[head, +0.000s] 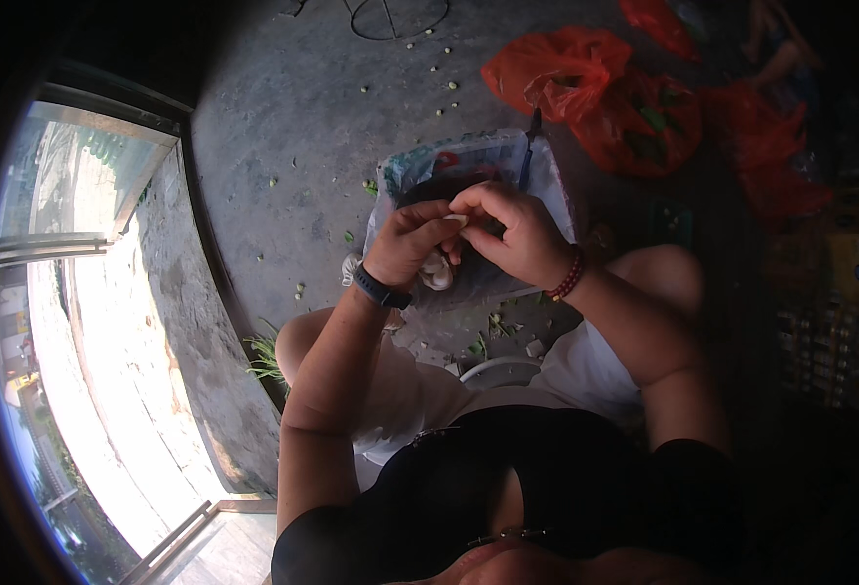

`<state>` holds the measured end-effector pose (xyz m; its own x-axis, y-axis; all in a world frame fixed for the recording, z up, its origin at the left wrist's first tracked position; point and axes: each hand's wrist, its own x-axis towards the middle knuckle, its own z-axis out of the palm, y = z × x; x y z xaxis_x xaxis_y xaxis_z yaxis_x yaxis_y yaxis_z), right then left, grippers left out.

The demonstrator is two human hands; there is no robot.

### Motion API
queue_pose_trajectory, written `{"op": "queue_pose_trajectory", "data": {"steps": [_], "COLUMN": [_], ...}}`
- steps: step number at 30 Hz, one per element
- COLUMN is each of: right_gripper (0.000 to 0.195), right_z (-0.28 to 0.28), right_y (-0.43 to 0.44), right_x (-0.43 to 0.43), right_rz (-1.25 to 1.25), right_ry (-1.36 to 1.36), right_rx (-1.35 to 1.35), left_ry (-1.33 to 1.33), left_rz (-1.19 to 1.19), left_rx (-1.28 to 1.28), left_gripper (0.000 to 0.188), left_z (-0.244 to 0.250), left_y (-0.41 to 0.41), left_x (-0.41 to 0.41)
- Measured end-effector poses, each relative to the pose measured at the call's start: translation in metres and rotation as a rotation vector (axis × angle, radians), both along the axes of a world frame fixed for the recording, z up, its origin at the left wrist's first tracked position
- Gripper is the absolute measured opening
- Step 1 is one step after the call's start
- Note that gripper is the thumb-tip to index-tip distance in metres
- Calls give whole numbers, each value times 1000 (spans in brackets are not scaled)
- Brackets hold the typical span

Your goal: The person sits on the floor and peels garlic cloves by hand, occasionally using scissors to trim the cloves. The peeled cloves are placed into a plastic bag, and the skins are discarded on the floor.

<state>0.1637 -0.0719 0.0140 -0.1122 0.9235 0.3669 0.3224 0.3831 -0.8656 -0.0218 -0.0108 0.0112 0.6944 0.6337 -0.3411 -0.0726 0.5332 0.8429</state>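
Note:
Before my chest, my left hand (416, 238) and my right hand (513, 227) meet at the fingertips. Between them is a small pale piece (456, 219), perhaps a garlic clove; the picture does not settle it. My left hand also has a larger whitish, papery bulb (437, 272) against its lower fingers, probably garlic. Both hands are above a plastic-lined container (400, 162) on the floor. Its dark inside is partly hidden by my hands. A dark-handled tool (527, 157), its kind unclear, lies across the container's far right edge.
Red plastic bags (561, 66) holding green leaves lie on the concrete floor (298, 124) at the upper right. Small pale pieces and leaf scraps are scattered about. A wire stand (393, 35) is at the top. Green stalks (265, 358) lie by the door sill at left.

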Motion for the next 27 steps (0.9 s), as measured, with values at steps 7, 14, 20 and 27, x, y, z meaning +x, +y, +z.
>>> {"op": "queue_pose_trajectory", "data": {"steps": [7, 14, 20, 27], "right_gripper": [27, 25, 26, 25], "right_z": [-1, 1, -3, -3], "right_y": [1, 1, 1, 1], "right_x": [2, 0, -1, 0], "right_rz": [2, -22, -27, -28], "right_ry": [-35, -49, -94, -69], "right_rx": [42, 68, 100, 63], "left_ry": [-43, -49, 2, 30], "left_rz": [-2, -12, -6, -19], "left_rx": [-1, -5, 40, 60], "left_gripper": [18, 18, 19, 23], "left_z": [0, 2, 1, 0], "left_y": [1, 1, -1, -1], "left_x": [-2, -2, 1, -1]}}
